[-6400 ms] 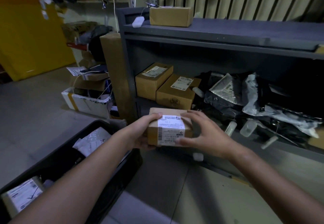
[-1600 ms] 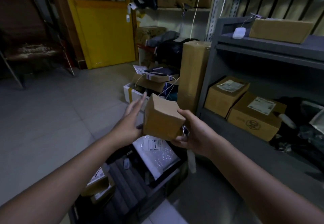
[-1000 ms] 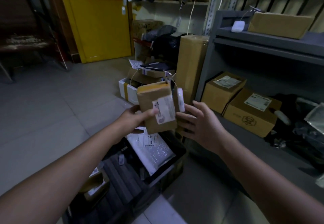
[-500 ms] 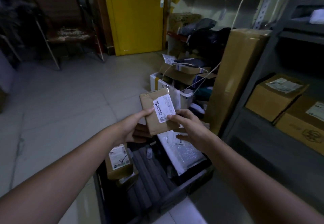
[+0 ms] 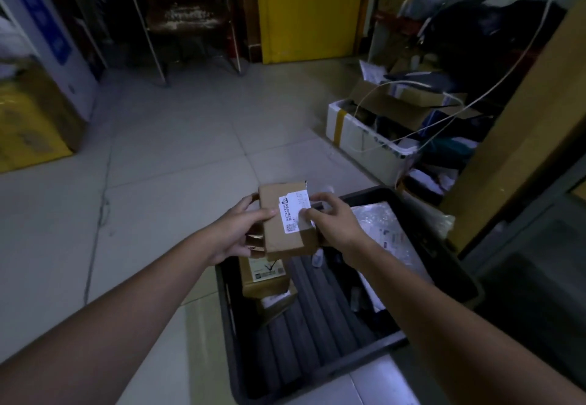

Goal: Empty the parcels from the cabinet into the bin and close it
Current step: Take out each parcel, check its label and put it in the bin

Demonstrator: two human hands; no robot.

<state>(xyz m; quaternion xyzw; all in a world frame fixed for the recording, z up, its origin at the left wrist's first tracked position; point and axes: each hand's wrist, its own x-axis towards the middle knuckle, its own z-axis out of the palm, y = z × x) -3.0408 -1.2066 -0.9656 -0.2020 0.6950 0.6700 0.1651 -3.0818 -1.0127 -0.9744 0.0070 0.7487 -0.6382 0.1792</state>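
I hold a small brown cardboard parcel with a white label over the far left corner of the black bin. My left hand grips its left side, and my right hand holds its right edge with fingers on the label. Inside the bin lie another brown parcel with a label and a clear plastic mailer. The grey cabinet shows only at the right edge, its shelves out of view.
A tall cardboard box stands against the cabinet's left side. A white foam box full of clutter and white cables sits on the floor behind the bin. A yellow door, a chair and a yellow carton stand farther off.
My view has swung left and down, away from the cabinet toward the bin. Both hands have lowered the parcel closer to the bin, label facing up.
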